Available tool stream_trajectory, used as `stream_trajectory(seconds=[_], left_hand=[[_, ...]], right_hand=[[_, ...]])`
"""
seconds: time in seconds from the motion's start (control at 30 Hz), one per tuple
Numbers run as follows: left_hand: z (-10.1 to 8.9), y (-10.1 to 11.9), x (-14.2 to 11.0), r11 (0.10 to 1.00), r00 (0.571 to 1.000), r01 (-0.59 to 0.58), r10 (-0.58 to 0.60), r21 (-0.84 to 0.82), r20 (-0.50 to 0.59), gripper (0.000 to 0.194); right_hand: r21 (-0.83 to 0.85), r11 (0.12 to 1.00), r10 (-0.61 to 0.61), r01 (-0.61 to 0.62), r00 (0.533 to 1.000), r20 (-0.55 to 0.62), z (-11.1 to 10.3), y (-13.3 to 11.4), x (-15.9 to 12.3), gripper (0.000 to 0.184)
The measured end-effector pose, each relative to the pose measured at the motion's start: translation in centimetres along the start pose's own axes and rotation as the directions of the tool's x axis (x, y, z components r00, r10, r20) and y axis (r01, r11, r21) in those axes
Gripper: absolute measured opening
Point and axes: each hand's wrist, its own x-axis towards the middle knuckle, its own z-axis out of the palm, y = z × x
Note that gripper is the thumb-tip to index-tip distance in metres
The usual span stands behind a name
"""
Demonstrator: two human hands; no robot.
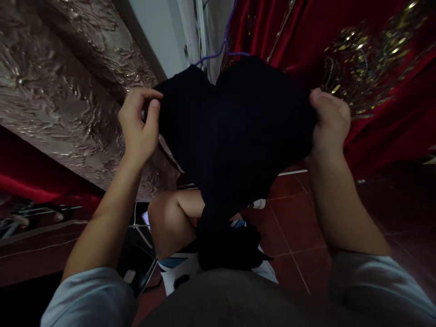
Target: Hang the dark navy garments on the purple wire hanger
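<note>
I hold a black garment (235,136) up in front of me, stretched between both hands. My left hand (139,125) pinches its upper left edge with fingers and thumb closed. At the upper right edge, my right hand (330,120) grips the cloth in a fist. The garment's lower part hangs down and bunches on my lap. A purple hanger (221,50) shows just above the garment's top; whether the cloth is on it I cannot tell.
A gold-brown embroidered cloth (68,91) hangs at the left. Red fabric with gold embroidery (368,63) fills the upper right. Below are dark red floor tiles (299,222), a bare knee (170,218) and a white, blue-marked object (177,268).
</note>
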Motion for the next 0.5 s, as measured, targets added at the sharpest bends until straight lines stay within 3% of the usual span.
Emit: stream_trajectory(seconds=[0.07,0.1,0.13,0.17,0.23,0.27,0.3,0.33,0.37,0.47,0.5], left_hand=[[0.1,1.5,-0.2,0.979,0.988,0.137,-0.123,-0.151,0.097,0.025],[0.3,2.3,-0.4,0.947,0.968,0.222,-0.185,-0.232,0.17,0.031],[0.5,3.2,-0.6,0.895,0.935,0.322,-0.248,-0.309,0.254,0.038],[0.7,4.0,-0.8,0.824,0.89,0.427,-0.31,-0.372,0.335,0.041],[0.6,5.3,-1.6,0.659,0.778,0.617,-0.426,-0.431,0.463,0.035],[0.3,5.8,-2.0,0.593,0.717,0.689,-0.472,-0.417,0.513,0.03],[-0.1,6.1,-2.5,0.553,0.654,0.746,-0.503,-0.371,0.565,0.028],[-0.7,6.3,-3.0,0.54,0.588,0.786,-0.506,-0.3,0.631,0.028],[-1.5,6.4,-3.4,0.546,0.51,0.811,-0.484,-0.21,0.711,0.027],[-3.9,6.3,-4.2,0.619,0.222,0.784,-0.358,0.052,0.907,0.022],[-4.6,6.1,-4.3,0.649,0.153,0.753,-0.331,0.107,0.931,0.019]], right_hand=[[-0.052,0.998,-0.042,0.047,0.996,0.083,0.5,-1.1,-2.7,0.024],[-0.105,0.989,-0.076,0.099,0.976,0.203,0.8,-1.6,-4.2,0.025],[-0.154,0.973,-0.102,0.171,0.92,0.378,1.1,-2.2,-5.7,0.026],[-0.182,0.951,-0.096,0.249,0.802,0.59,1.5,-2.6,-7.0,0.028],[-0.136,0.915,-0.037,0.379,0.416,0.909,2.3,-3.2,-9.0,0.032],[-0.083,0.91,-0.019,0.406,0.24,0.97,2.7,-3.1,-9.4,0.036],[-0.036,0.913,-0.023,0.407,0.139,0.99,3.1,-2.9,-9.5,0.039],[-0.006,0.917,-0.046,0.399,0.12,0.992,3.3,-2.3,-9.2,0.04],[-0.001,0.919,-0.073,0.395,0.173,0.982,3.4,-1.4,-8.6,0.04],[-0.157,0.898,-0.067,0.412,0.48,0.875,3.1,2.5,-6.2,0.034],[-0.226,0.888,-0.036,0.4,0.552,0.833,2.8,4.1,-5.6,0.041]])
